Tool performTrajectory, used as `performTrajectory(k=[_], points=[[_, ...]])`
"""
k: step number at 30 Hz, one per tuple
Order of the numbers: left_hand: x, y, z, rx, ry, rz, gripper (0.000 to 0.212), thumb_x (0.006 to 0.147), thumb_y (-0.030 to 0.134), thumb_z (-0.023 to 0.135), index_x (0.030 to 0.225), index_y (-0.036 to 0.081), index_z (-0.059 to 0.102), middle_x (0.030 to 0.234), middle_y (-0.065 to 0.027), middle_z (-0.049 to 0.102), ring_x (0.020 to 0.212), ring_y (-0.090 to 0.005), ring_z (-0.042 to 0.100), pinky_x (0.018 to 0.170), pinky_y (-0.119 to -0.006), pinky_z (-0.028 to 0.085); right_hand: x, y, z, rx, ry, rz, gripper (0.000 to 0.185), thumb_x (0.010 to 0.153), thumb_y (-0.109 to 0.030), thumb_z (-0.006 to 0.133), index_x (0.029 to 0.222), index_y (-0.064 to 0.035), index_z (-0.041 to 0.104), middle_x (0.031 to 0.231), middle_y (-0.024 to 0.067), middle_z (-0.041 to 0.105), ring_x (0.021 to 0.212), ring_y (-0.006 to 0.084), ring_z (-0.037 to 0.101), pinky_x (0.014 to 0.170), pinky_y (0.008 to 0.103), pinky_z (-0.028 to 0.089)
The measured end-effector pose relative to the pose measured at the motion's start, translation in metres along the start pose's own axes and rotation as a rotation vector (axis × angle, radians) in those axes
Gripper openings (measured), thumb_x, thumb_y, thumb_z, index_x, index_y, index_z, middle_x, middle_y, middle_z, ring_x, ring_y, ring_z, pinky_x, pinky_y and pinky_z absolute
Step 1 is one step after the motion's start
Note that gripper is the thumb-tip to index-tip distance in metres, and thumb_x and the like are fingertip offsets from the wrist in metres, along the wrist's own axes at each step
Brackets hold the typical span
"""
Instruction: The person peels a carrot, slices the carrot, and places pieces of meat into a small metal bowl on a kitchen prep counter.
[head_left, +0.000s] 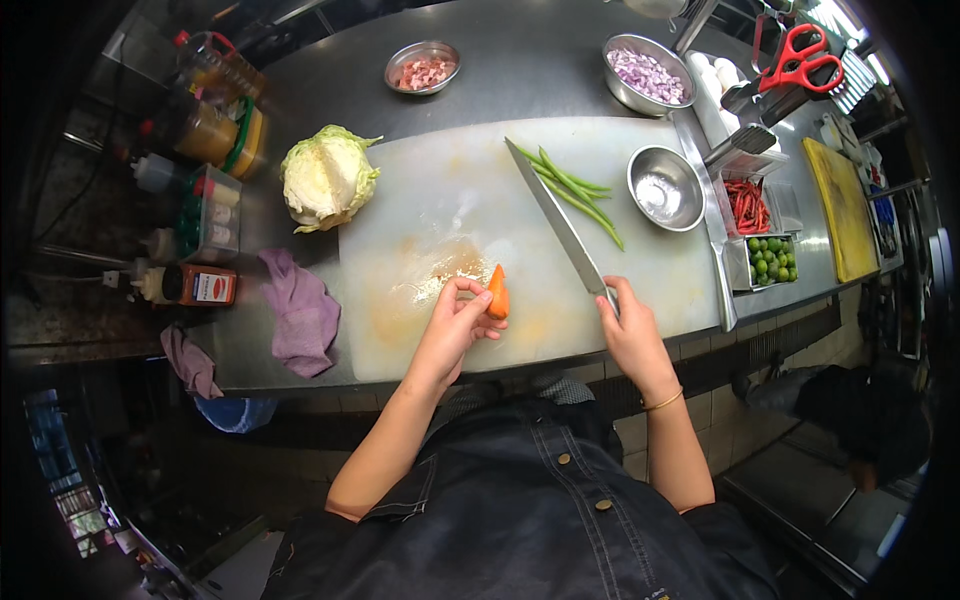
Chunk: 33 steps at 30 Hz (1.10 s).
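My left hand (465, 319) holds a piece of carrot (498, 294) between thumb and fingers, above the near part of a white cutting board (420, 187). In my right hand (634, 330) is the handle of a kitchen knife (559, 221), its long blade slanting up and to the left. Just right of the blade, several green beans (577, 187) lie on the board, and the knife's tip is close to their ends. An empty steel bowl (666, 187) stands at the board's right side. Wet orange stains mark the board around my left hand.
A cabbage (328, 178) and a purple cloth (304, 315) lie on the left. Behind are bowls of chopped meat (424, 73) and chopped onion (646, 75). To the right are a long metal utensil (720, 270), red chillies (747, 206), limes (771, 260) and red-handled scissors (802, 64).
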<state>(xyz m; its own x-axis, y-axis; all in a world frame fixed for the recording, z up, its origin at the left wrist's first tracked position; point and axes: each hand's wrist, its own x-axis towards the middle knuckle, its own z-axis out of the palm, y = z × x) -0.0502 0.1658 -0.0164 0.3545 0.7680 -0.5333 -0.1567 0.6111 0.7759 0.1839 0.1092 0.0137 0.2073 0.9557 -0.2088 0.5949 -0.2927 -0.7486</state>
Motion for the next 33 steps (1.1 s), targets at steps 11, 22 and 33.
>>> performTrajectory(k=[11,22,33], points=[[0.019,-0.026,0.054,0.696,0.368,0.398,0.017,0.09,0.01,0.059,0.1,0.003,0.047,0.093,-0.0084,0.055,0.074,-0.0163,0.054,0.067,-0.029,0.048,0.004,0.018,-0.021,-0.214,-0.159,-0.093,0.026,0.084,-0.011,0.055,0.108,-0.0027,0.05,0.067,0.0206,0.061,0.061,0.0417,0.059,0.057,0.0502,0.047],[0.011,0.002,0.054,1.006,0.25,0.547,0.027,0.085,-0.001,0.052,0.108,0.007,0.062,0.112,-0.0124,0.051,0.081,-0.0218,0.059,0.072,-0.032,0.049,0.039,0.02,-0.034,-0.234,-0.118,-0.28,0.023,0.087,-0.016,0.058,0.108,-0.0102,0.052,0.069,0.016,0.061,0.061,0.0376,0.059,0.056,0.0455,0.046],[0.028,0.013,0.019,1.377,0.202,0.849,0.014,0.083,0.01,0.064,0.097,0.007,0.061,0.095,-0.01,0.057,0.079,-0.0269,0.057,0.076,-0.037,0.047,0.023,0.013,-0.025,-0.168,-0.249,-0.107,0.021,0.092,-0.019,0.053,0.11,-0.0083,0.051,0.073,0.0194,0.063,0.067,0.0417,0.06,0.059,0.0492,0.046]])
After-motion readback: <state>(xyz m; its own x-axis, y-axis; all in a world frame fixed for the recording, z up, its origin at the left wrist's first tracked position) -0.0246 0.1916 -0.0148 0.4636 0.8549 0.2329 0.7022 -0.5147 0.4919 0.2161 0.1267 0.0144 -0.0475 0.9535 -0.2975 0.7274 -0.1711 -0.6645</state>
